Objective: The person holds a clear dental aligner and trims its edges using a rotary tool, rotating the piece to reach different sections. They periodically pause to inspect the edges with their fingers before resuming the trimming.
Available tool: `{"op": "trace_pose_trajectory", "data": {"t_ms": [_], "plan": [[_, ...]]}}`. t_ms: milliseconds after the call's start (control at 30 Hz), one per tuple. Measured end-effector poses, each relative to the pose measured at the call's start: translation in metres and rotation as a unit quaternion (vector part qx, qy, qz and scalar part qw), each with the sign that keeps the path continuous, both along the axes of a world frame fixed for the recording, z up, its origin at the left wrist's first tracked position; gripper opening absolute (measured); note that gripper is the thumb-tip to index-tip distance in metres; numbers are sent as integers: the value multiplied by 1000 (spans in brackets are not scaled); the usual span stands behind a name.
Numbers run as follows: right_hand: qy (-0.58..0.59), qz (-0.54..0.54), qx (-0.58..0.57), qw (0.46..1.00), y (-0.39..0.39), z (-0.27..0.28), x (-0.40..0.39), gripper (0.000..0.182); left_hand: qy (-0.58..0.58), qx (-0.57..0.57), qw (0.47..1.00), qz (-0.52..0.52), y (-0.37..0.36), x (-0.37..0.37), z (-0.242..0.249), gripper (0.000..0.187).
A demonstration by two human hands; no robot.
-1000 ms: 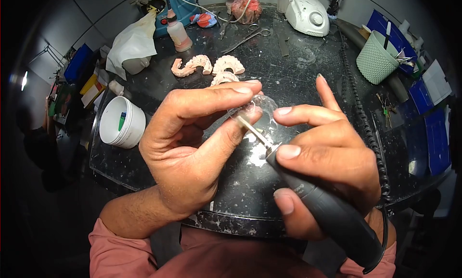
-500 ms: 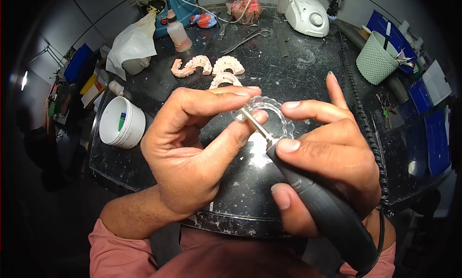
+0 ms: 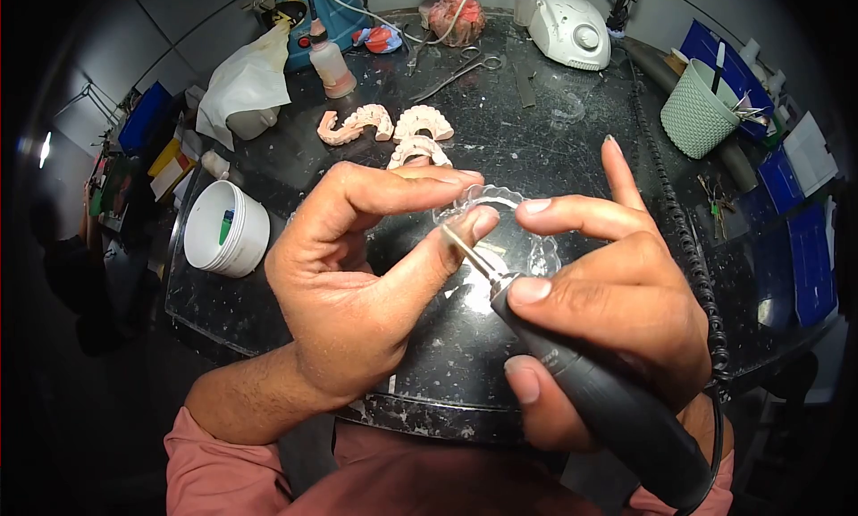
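Between its thumb and index finger my left hand (image 3: 366, 266) pinches a clear, scalloped, arch-shaped dental tray (image 3: 497, 194). My right hand (image 3: 617, 302) is wrapped round a black rotary handpiece (image 3: 599, 391), thumb below and fingers along its top. The handpiece's thin metal tip points up and left, close to my left thumb and the near side of the clear tray. Whether the tip touches the tray I cannot tell. My right index fingertip lies by the tray's right part. Pinkish dental models (image 3: 424, 121) sit on the table behind my left hand.
A white tub (image 3: 252, 230) stands on the black table (image 3: 447, 364) at left. Behind are a bottle (image 3: 332, 69), scissors (image 3: 460, 74) and a white control unit (image 3: 572, 29). A green basket (image 3: 688, 118) stands at right, near a coiled cord (image 3: 684, 221).
The handpiece tip has shifted slightly left and down, from over the clear tray towards my left thumb. The handpiece body has tilted a little. My left hand has hardly moved.
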State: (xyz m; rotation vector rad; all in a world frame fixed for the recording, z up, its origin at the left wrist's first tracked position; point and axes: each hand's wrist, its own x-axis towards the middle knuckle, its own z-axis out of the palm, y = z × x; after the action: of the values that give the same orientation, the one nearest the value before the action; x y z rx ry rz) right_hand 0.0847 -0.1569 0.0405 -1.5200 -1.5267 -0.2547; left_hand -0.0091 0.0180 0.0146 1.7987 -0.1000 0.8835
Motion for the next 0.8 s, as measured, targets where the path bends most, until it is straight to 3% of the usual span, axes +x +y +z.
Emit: {"op": "trace_pose_trajectory", "data": {"t_ms": [200,633,700,800], "plan": [[-26,-27,-18,999,-1,3,-1,33,36,51,998,24,1,-2,3,21],[-14,-38,-35,999,1,1,-3,34,15,3,1000,14,-1,0,1,23],[11,-54,27,998,4,-5,-1,34,11,-21,1000,20,-2,-1,2,24],[-2,-22,23,1000,3,-2,-1,35,0,-6,1000,7,0,0,0,24]]}}
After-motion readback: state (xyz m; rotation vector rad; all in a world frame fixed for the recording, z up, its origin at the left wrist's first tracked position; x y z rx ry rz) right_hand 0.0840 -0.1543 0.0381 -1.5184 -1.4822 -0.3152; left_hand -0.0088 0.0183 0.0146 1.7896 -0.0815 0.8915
